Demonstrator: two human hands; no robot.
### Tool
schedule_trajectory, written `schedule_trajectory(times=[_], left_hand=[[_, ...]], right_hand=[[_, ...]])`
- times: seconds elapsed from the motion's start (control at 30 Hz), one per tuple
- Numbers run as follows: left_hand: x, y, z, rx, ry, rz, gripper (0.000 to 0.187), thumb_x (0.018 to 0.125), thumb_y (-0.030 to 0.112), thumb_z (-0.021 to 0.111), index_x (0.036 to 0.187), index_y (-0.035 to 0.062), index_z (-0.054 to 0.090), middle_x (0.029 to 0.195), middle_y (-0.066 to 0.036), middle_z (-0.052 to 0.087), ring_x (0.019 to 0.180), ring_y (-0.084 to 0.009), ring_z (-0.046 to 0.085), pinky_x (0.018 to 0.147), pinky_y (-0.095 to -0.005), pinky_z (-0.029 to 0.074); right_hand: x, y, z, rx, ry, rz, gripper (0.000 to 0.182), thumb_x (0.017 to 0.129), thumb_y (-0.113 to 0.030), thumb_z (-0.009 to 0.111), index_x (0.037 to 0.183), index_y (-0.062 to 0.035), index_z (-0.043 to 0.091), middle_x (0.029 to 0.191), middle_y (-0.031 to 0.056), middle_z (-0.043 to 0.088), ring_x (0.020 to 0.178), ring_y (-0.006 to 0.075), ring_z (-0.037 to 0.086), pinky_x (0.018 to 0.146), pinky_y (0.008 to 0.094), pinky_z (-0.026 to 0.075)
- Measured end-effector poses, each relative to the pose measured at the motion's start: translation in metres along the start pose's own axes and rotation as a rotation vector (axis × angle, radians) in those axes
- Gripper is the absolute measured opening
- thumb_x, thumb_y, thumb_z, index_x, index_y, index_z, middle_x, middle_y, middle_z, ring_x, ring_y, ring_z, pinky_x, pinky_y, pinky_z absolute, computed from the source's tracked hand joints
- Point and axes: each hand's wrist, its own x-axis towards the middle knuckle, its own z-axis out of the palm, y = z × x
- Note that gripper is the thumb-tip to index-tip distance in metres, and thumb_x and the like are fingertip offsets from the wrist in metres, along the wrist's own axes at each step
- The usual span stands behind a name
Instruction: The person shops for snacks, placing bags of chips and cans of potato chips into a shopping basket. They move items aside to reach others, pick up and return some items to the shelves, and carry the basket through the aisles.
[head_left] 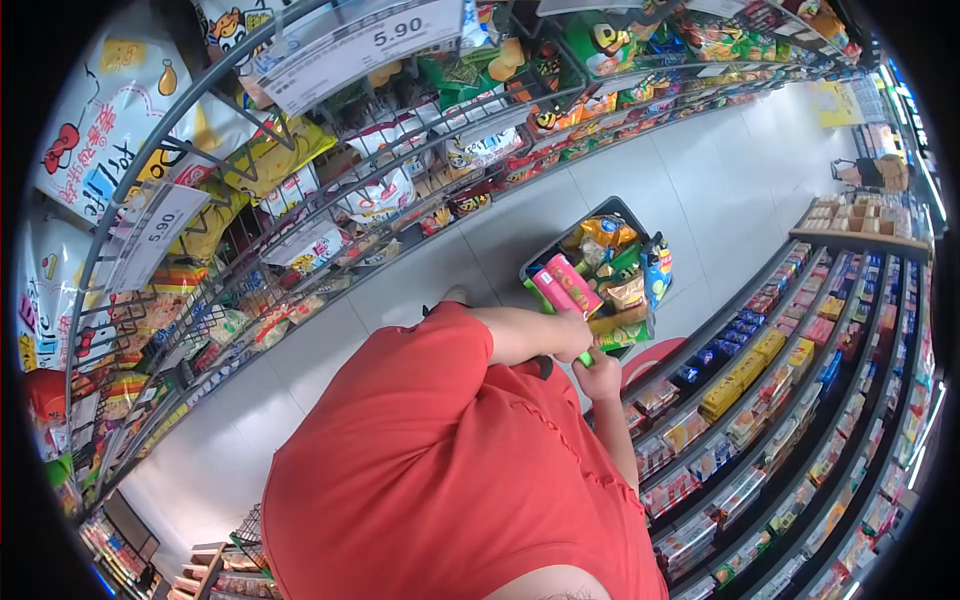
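A dark shopping basket (527,262) full of snack packets is in front of me on the tiled floor side. Two pink packs (570,284) lie at its near left, close to my left hand (574,337). That hand is closed, with its fingers mostly hidden, so what it holds cannot be made out. Just below it, my right hand (601,377) is closed around a bright green bar (584,357), which looks like a handle. Orange (608,230), gold (627,294) and blue (657,264) snack bags fill the basket.
Wire shelves of bagged snacks with a price tag (366,48) line the left. On the right, tiered shelves hold yellow packs (742,377) and other small goods. A tiled floor (640,160) runs between them. A person (882,172) is far off at the upper right.
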Motion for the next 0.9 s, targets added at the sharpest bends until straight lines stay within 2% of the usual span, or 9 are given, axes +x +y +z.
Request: schedule_trajectory(times=[0.17,0.27,0.4,0.43,0.47,0.57,0.67,0.77,0.9], left_hand=[[-0.012,-0.004,0.007,-0.049,-0.021,-0.037,0.024,0.073,0.016,0.066,0.093,0.0046,0.075,0.096,-0.014,0.074,0.092,-0.03,0.071,0.079,-0.0429,0.056],[-0.003,-0.006,0.012,-0.058,0.046,-0.087,0.024,0.074,0.016,0.067,0.094,0.0047,0.076,0.099,-0.014,0.074,0.094,-0.0308,0.071,0.08,-0.0421,0.056],[0.0,0.005,-0.004,-0.057,-0.019,-0.069,0.024,0.075,0.016,0.068,0.096,0.0051,0.076,0.101,-0.014,0.073,0.094,-0.0312,0.072,0.078,-0.0428,0.057],[0.007,0.006,-0.008,-0.038,-0.03,-0.05,0.025,0.075,0.016,0.068,0.096,0.0051,0.076,0.101,-0.014,0.073,0.093,-0.031,0.072,0.076,-0.0431,0.058],[0.014,0.007,-0.013,-0.045,-0.103,-0.046,0.029,0.077,0.019,0.067,0.102,0.0069,0.076,0.105,-0.013,0.073,0.097,-0.029,0.071,0.082,-0.045,0.056],[0.048,0.006,-0.007,-0.062,-0.097,-0.016,0.026,0.077,0.02,0.068,0.099,0.0081,0.077,0.101,-0.013,0.074,0.094,-0.0293,0.071,0.079,-0.0453,0.057],[0.059,0.008,-0.036,-0.031,-0.096,-0.019,0.025,0.076,0.023,0.069,0.096,0.0091,0.077,0.098,-0.012,0.074,0.092,-0.0286,0.072,0.075,-0.0443,0.057],[0.092,0.0,-0.037,-0.009,-0.093,-0.091,0.024,0.075,0.022,0.07,0.095,0.0097,0.077,0.098,-0.012,0.074,0.092,-0.028,0.072,0.076,-0.0424,0.057],[0.13,0.003,-0.063,-0.011,-0.014,-0.206,0.024,0.079,0.022,0.063,0.091,0.0073,0.076,0.097,-0.014,0.074,0.091,-0.0286,0.072,0.079,-0.0425,0.057]], right_hand=[[0.003,-0.011,0.003,-0.01,-0.039,-0.006,0.028,0.072,-0.029,0.073,0.09,-0.0076,0.071,0.07,0.0218,0.065,0.068,0.0406,0.066,0.062,0.0482,0.054],[0.01,-0.012,-0.003,-0.062,-0.089,-0.007,0.031,0.071,-0.031,0.075,0.092,-0.0082,0.072,0.072,0.0215,0.066,0.069,0.0402,0.067,0.062,0.048,0.054],[0.009,0.0,-0.012,-0.01,-0.123,0.0,0.033,0.071,-0.032,0.076,0.094,-0.0082,0.072,0.074,0.021,0.067,0.07,0.0403,0.067,0.062,0.0482,0.054],[0.009,0.008,-0.009,-0.009,-0.116,-0.002,0.033,0.071,-0.032,0.076,0.094,-0.0082,0.072,0.074,0.021,0.067,0.07,0.0403,0.067,0.062,0.0482,0.054],[0.007,0.019,-0.004,0.045,-0.103,0.011,0.034,0.071,-0.032,0.077,0.095,-0.0083,0.072,0.074,0.021,0.067,0.071,0.0405,0.067,0.062,0.0478,0.054],[0.011,0.047,-0.01,0.098,-0.088,0.018,0.035,0.071,-0.032,0.079,0.095,-0.0079,0.071,0.074,0.0213,0.067,0.071,0.0412,0.067,0.061,0.0465,0.054],[0.022,0.069,-0.011,0.276,-0.076,0.078,0.032,0.07,-0.03,0.08,0.09,-0.0073,0.07,0.075,0.0223,0.066,0.07,0.0404,0.066,0.061,0.0472,0.053],[0.044,0.094,-0.017,0.191,-0.055,-0.005,0.028,0.071,-0.03,0.078,0.085,-0.0077,0.069,0.073,0.0219,0.065,0.069,0.0405,0.066,0.061,0.0482,0.053],[0.08,0.12,-0.053,0.15,0.029,-0.079,0.027,0.072,-0.028,0.077,0.088,-0.0077,0.072,0.075,0.0206,0.067,0.07,0.0389,0.067,0.061,0.0459,0.054]])
